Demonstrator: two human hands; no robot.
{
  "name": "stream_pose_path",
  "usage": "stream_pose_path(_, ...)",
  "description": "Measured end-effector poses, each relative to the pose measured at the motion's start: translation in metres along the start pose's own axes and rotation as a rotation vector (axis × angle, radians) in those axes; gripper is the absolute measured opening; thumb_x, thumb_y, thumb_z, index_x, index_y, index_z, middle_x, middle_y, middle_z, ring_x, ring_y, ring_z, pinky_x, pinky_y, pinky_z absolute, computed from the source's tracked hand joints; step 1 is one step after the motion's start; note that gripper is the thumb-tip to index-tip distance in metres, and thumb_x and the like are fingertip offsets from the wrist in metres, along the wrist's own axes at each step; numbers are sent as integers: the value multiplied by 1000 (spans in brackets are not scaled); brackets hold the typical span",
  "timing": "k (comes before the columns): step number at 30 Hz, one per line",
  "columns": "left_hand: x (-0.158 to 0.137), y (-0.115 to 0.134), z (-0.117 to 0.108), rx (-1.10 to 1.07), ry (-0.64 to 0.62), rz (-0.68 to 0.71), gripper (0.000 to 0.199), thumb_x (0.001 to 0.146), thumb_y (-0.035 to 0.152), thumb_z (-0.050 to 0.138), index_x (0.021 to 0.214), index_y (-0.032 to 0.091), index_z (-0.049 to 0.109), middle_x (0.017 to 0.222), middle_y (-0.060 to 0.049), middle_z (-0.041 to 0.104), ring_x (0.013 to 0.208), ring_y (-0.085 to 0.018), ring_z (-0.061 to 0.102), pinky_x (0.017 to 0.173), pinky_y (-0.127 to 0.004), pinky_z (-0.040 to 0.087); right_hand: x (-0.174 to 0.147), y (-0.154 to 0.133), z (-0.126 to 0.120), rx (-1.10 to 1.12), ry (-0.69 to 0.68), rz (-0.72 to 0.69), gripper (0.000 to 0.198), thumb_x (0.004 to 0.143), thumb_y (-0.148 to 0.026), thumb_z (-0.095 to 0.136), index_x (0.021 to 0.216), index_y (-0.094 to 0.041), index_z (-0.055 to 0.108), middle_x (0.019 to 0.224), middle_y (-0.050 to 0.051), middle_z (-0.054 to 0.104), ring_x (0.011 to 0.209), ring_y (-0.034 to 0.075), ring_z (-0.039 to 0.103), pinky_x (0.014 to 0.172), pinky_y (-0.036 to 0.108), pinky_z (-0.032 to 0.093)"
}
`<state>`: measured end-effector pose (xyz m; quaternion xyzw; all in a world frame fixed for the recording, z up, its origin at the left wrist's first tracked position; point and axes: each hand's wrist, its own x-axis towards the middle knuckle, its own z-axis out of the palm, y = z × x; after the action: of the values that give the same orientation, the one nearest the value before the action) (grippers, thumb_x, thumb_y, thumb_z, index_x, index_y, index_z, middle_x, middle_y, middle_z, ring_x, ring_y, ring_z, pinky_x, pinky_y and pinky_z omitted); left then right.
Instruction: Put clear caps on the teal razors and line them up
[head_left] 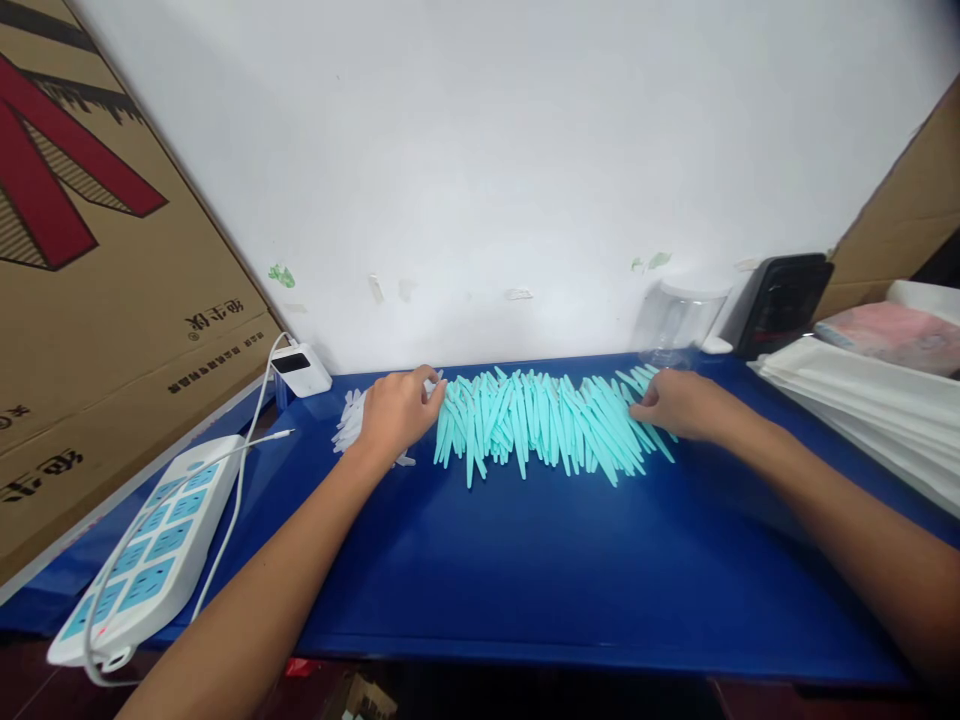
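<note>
A long row of slim teal plastic sticks (536, 420) with tapered ends lies heaped across the back of the blue table. Beside its left end is a smaller pile of whitish translucent pieces (349, 420), partly covered by my left hand (396, 408). That hand's thumb and forefinger are curled together at the border of the two piles, with a pale bit showing between them. At the row's right end, my right hand (679, 402) has its fingers bent in against the outermost teal sticks. What its fingertips hold is hidden.
A white power strip (161, 545) with cables lies at left, near a small white device (301, 371) and a large cardboard box (112, 300). Behind my right hand stand a clear jar (679, 320) and a black object (784, 300). White trays (847, 400) are stacked at right.
</note>
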<state>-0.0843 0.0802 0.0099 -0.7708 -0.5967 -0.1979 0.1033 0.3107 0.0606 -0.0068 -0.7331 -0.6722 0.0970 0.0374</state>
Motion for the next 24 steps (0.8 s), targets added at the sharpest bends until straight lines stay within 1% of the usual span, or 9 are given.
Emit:
stream_pose_path(2, 2, -7, -1, 101, -85, -25, 33, 99, 45, 54, 107, 22, 77, 83, -11, 77, 82, -34, 72, 70, -37, 48, 0, 0, 0, 4, -15, -2, 43, 82, -36, 67, 46, -24, 47, 44, 0, 49, 45, 18, 51, 52, 33, 35)
stream_pose_path(5, 5, -17, -1, 140, -182, -29, 32, 97, 45, 56, 104, 22, 78, 86, -13, 76, 88, -37, 72, 72, -39, 49, -1, -2, -1, -10, -5, -4, 40, 83, -37, 65, 49, -24, 48, 48, 1, 52, 47, 18, 52, 52, 32, 34)
stream_pose_path(9, 8, -25, -6, 93, -280, -11, 30, 89, 52, 65, 90, 24, 76, 83, -10, 75, 84, -33, 71, 72, -36, 48, -3, -5, -4, -32, 90, 10, 35, 88, -41, 59, 57, -23, 58, 57, 6, 63, 54, 21, 59, 55, 33, 35)
stream_pose_path(11, 8, -27, -8, 99, -332, 5, 29, 87, 52, 68, 88, 24, 75, 81, -9, 75, 84, -31, 71, 72, -34, 47, -4, -5, -5, -8, 156, 8, 33, 90, -42, 57, 65, -22, 64, 64, 8, 68, 56, 22, 61, 55, 33, 36)
stream_pose_path(13, 9, -30, -7, 112, -394, 22, 26, 87, 49, 67, 89, 24, 74, 85, -9, 76, 85, -30, 71, 70, -34, 45, -3, -5, -6, 23, 223, 13, 30, 91, -44, 56, 75, -21, 69, 74, 11, 72, 62, 24, 64, 57, 34, 37)
stream_pose_path(16, 9, -33, -3, 126, -474, 52, 25, 93, 44, 61, 86, 22, 71, 93, -11, 77, 86, -29, 71, 68, -33, 44, -2, -5, -6, 47, 301, 42, 26, 92, -44, 58, 87, -20, 68, 85, 14, 76, 71, 27, 67, 58, 33, 37)
stream_pose_path(19, 8, -35, 1, 129, -482, 100, 25, 96, 40, 57, 85, 21, 68, 96, -12, 76, 86, -28, 70, 69, -34, 43, -2, -9, -5, 117, 354, 13, 21, 96, -40, 56, 97, -20, 63, 88, 13, 78, 72, 26, 68, 59, 33, 38)
stream_pose_path(22, 7, -35, 3, 71, -445, 137, 23, 98, 37, 54, 85, 20, 64, 94, -11, 74, 82, -27, 67, 68, -34, 42, -5, -14, -6, 310, 403, -114, 18, 101, -36, 50, 107, -21, 57, 81, 7, 78, 67, 22, 68, 61, 31, 41)
stream_pose_path(24, 8, -33, 2, -38, -370, 146, 23, 100, 39, 53, 92, 20, 63, 92, -10, 74, 81, -26, 66, 67, -34, 42, -9, -18, -8, 463, 416, -220, 22, 104, -40, 47, 111, -21, 57, 72, 3, 74, 60, 20, 66, 61, 31, 43)
